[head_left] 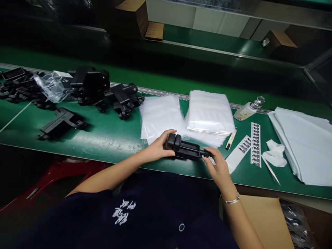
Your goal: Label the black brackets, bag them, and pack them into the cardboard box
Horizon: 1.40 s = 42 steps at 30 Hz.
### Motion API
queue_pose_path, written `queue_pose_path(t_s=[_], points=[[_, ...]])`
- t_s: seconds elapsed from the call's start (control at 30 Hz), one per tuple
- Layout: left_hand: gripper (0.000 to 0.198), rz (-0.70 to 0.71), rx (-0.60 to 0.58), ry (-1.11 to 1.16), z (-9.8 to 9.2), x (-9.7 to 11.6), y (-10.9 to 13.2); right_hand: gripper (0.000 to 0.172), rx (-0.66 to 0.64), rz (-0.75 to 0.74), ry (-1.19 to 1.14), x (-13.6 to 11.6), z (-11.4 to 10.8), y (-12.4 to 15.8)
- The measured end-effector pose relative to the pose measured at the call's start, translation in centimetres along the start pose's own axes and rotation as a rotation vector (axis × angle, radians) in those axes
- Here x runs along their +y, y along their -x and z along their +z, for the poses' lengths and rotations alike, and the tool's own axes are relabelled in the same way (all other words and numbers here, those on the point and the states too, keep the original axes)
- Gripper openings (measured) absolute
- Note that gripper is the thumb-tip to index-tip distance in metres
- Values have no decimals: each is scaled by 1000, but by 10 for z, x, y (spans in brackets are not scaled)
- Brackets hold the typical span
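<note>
Both my hands hold one black plastic part [185, 149] just above the near edge of the green table [109, 135]. My left hand [158, 148] is wrapped round its thick left end, fingers curled. My right hand [219, 166] pinches its narrow right end. Right behind the part lie two stacks of clear plastic bags [210, 112], the flatter stack [160, 116] to the left.
Several more black parts [121, 98] and a crumpled bag [53, 86] lie at the left. Right of my hands are label strips [255, 143], a small bottle [247, 109], a white cloth [275, 152] and white sheets [306, 145]. A cardboard box [267, 218] stands below the table's edge.
</note>
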<state>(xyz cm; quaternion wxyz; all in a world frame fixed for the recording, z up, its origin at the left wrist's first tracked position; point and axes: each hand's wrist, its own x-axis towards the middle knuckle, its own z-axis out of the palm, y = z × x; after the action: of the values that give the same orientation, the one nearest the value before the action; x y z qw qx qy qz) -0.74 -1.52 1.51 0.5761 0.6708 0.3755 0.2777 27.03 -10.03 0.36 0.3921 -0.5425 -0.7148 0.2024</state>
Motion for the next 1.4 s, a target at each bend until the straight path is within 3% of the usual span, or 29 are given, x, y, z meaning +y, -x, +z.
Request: queue_pose_path(t_s=[0.13, 0.23, 0.33, 0.5, 0.57, 0.63, 0.7, 0.8, 0.9, 1.0, 1.07, 1.2, 1.3, 1.4], points=[[55, 303, -79, -324, -11, 6, 8, 35, 87, -131, 110, 11, 10, -2], [44, 362, -71, -390, -14, 7, 10, 39, 106, -190, 169, 13, 15, -3], [48, 318, -28, -341, -15, 7, 13, 45, 101, -247, 214, 10, 14, -5], [81, 195, -19, -134, -20, 7, 19, 58, 26, -378, 284, -2, 0, -9], [86, 63, -19, -39, -22, 6, 20, 55, -25, -415, 286, -9, -6, -10], [78, -53, 15, 54, -22, 5, 20, 42, -91, -399, 217, -17, -9, -10], [74, -104, 47, 118, -20, 4, 19, 27, -151, -221, 50, -24, -7, -12], [75, -94, 70, 6, -18, 6, 19, 25, -205, 362, -409, -27, 4, -17], [64, 86, -7, -257, -18, 10, 19, 24, -301, 874, -904, -19, 15, -23], [51, 251, -110, -369, -17, 13, 19, 29, -342, 1071, -1125, -9, 23, -24], [54, 188, -56, -365, -15, 12, 18, 36, -288, 1043, -1149, -6, 24, -21], [69, -60, 225, -126, -11, 4, 13, 52, -46, 763, -925, -7, 22, -10], [72, -99, 320, 151, -6, 0, 6, 43, 56, 560, -641, -13, 21, -1], [69, -113, 326, 287, -1, 1, 1, 37, 33, 465, -560, -23, 22, 2]])
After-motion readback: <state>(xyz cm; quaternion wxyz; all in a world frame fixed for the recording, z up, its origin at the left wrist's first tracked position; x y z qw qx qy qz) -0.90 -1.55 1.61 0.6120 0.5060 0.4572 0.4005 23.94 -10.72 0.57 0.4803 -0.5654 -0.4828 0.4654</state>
